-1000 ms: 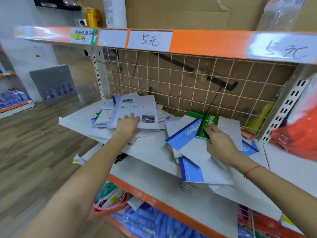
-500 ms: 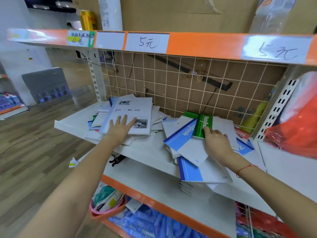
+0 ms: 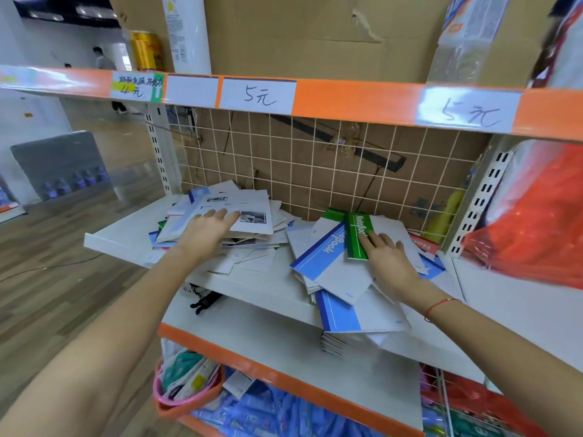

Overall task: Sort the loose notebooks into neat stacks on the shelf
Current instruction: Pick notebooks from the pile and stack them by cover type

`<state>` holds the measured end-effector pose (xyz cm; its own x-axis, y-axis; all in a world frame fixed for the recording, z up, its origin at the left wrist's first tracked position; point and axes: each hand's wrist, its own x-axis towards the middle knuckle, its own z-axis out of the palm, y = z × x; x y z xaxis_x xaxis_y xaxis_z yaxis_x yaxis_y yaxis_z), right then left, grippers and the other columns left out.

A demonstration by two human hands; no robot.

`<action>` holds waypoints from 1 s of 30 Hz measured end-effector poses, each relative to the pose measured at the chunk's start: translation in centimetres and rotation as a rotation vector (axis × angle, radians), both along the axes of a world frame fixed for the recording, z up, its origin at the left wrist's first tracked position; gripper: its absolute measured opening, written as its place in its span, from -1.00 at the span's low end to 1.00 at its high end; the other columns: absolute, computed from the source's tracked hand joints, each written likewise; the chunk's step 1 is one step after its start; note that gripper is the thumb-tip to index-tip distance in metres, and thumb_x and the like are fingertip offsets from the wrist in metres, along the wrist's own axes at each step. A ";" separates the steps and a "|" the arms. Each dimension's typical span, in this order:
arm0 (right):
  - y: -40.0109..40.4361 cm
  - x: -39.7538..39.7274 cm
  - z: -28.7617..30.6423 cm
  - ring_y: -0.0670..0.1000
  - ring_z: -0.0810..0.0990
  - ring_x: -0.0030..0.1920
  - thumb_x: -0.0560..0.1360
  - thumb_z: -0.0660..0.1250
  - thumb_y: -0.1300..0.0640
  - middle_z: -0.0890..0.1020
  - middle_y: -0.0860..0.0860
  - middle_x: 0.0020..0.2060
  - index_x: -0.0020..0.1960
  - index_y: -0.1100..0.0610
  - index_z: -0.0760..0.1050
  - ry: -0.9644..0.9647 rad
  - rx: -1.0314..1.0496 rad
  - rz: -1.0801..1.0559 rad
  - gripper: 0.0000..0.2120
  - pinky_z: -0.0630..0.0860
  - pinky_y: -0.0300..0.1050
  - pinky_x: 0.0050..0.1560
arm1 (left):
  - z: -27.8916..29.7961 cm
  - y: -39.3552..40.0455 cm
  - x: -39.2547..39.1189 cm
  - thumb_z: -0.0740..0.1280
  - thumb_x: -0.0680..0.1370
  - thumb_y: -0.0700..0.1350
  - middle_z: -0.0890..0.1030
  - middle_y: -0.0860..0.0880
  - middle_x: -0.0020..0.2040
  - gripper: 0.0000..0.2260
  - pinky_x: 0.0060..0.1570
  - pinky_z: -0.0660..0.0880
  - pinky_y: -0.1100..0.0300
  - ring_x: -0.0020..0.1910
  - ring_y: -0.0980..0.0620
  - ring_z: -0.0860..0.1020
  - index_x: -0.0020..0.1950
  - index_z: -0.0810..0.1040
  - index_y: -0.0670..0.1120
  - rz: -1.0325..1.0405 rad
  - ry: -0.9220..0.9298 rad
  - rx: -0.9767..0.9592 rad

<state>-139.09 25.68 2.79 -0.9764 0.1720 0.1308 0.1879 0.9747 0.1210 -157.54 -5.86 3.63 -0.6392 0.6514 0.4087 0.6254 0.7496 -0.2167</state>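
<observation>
Two loose heaps of notebooks lie on the white shelf [image 3: 120, 238]. My left hand [image 3: 205, 230] rests flat, fingers straight, on a white notebook [image 3: 252, 212] with black print that tops the left heap. On the right heap, my right hand [image 3: 388, 257] lies with straight fingers against a green-spined notebook [image 3: 356, 234]; a blue-spined notebook [image 3: 325, 263] sits just left of it. Another blue and white notebook [image 3: 353, 313] hangs over the shelf's front edge, with more beneath it.
A wire grid panel [image 3: 315, 171] backs the shelf. An orange-edged shelf [image 3: 347, 99] with price labels runs overhead. A red plastic bag [image 3: 530, 209] fills the right side. Below are a lower white shelf [image 3: 258, 339], a pink basket [image 3: 186, 389] and blue packs [image 3: 277, 411].
My left hand has slid a little up onto the white notebook, its fingers spread flatter. My right hand stays on the green notebook. The view has tilted upward.
</observation>
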 end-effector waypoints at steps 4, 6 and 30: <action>0.9 1.6 1.0 0.22 0.11 0.48 0.44 0.20 0.45 0.09 0.18 0.51 0.55 0.18 -0.07 0.062 0.031 -0.009 -0.23 0.15 0.25 0.40 | 1.3 1.0 1.7 0.33 0.06 -0.59 0.58 -0.31 -0.08 -0.33 -0.39 0.51 0.00 -0.17 -0.29 0.58 0.16 0.52 -0.30 -0.059 0.079 0.063; 1.7 2.8 1.6 0.20 0.11 0.48 0.46 0.20 0.44 0.11 0.17 0.50 0.55 0.17 -0.07 0.075 0.060 -0.007 -0.24 0.14 0.22 0.41 | 2.1 2.2 3.6 0.35 0.05 -0.59 0.58 -0.33 -0.04 -0.33 -0.34 0.52 0.01 -0.13 -0.31 0.59 0.16 0.53 -0.33 -0.076 0.119 0.105; 29.8 41.0 -0.1 0.35 0.60 -0.12 0.02 0.35 0.59 0.60 0.34 -0.05 0.15 0.41 0.50 0.305 0.074 -0.243 -0.32 0.56 0.18 -0.27 | 2.3 38.0 36.9 0.37 0.05 -0.39 0.56 -0.15 -0.29 -0.40 -0.55 0.31 0.24 -0.41 -0.14 0.56 0.09 0.43 -0.16 -0.584 0.179 0.109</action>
